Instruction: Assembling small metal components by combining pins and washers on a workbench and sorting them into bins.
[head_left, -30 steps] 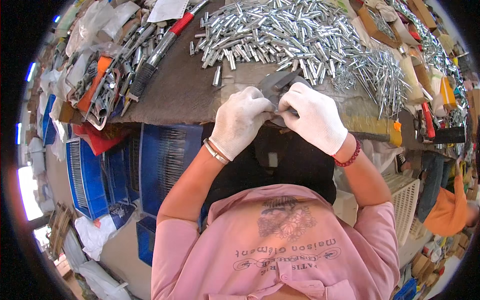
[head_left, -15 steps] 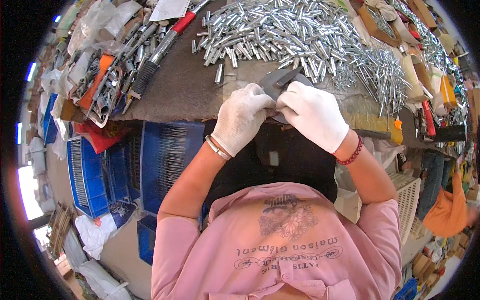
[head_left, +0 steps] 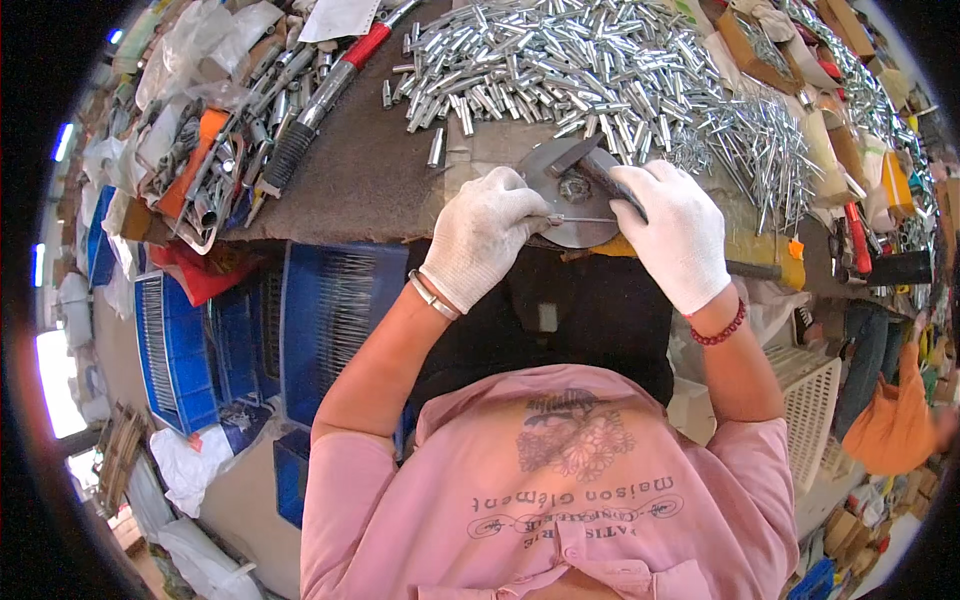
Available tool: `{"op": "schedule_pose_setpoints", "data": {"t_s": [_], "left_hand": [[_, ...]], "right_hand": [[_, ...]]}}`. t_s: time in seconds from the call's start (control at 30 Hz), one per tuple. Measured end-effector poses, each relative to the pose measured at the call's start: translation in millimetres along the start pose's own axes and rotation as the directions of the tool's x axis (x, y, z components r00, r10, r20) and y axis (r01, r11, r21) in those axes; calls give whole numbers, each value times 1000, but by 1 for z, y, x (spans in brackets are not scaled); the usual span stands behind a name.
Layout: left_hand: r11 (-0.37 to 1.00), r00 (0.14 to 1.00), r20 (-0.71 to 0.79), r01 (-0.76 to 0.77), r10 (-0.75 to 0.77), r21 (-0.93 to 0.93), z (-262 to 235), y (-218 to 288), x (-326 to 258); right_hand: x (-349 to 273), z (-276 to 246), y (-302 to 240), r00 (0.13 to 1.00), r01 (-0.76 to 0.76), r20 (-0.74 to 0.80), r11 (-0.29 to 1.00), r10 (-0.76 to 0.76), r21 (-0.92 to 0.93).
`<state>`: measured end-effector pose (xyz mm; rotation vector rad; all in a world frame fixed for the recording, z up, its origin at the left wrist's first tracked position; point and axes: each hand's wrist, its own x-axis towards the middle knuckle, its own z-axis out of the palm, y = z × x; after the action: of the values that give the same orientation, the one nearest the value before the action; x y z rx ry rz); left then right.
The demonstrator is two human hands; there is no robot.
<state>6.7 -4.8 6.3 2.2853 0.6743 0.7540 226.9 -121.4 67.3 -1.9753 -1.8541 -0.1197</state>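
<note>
A round grey metal disc (head_left: pixel 580 232) lies at the bench's near edge, with a raised round piece at its centre. My left hand (head_left: pixel 487 238), in a white knit glove, pinches a thin metal rod (head_left: pixel 590 219) that lies level across the near part of the disc. To the right, my gloved right hand (head_left: pixel 675 235) is closed round the handle of a hammer (head_left: pixel 576 156). The hammer's dark head rests on or just above the disc's far side; I cannot tell which. Beyond it, a large heap of short silvery metal tubes (head_left: pixel 560 70) spreads over the bench.
Thin metal pins (head_left: pixel 770 165) lie piled at the right of the tubes. A long tool with a red section (head_left: pixel 365 46) and other hardware crowd the left. Blue crates (head_left: pixel 325 310) stand below the bench. At far right, part of a person in orange (head_left: pixel 888 430) shows.
My right hand has left my left fingertips, moved right and closed on the hammer handle. The disc and the rod now show between my hands. My left hand has barely moved.
</note>
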Motion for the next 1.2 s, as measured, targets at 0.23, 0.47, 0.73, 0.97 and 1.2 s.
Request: {"op": "schedule_pose_setpoints", "data": {"t_s": [0.23,0.47,0.73,0.97,1.2], "left_hand": [[999,999,1,-37,37,34,-2,-2,-2],[999,1000,-3,-22,22,-35,-1,-4,-1],[1000,1000,12,-25,25,-8,-2,-4,-1],[994,1000,6,1,0,-108,-4,-5,-1],[992,1000,-21,0,-3,-126,-5,-4,-4]], "right_hand": [[-19,2,8,996,-78,-19,984,83,161],[-45,-23,-8,991,90,-126,921,-44,380],[-49,-16,-4,995,-84,86,917,54,389],[-23,-5,12,997,-70,34,989,66,127],[-39,10,-17,987,-94,136,991,80,98]]}}
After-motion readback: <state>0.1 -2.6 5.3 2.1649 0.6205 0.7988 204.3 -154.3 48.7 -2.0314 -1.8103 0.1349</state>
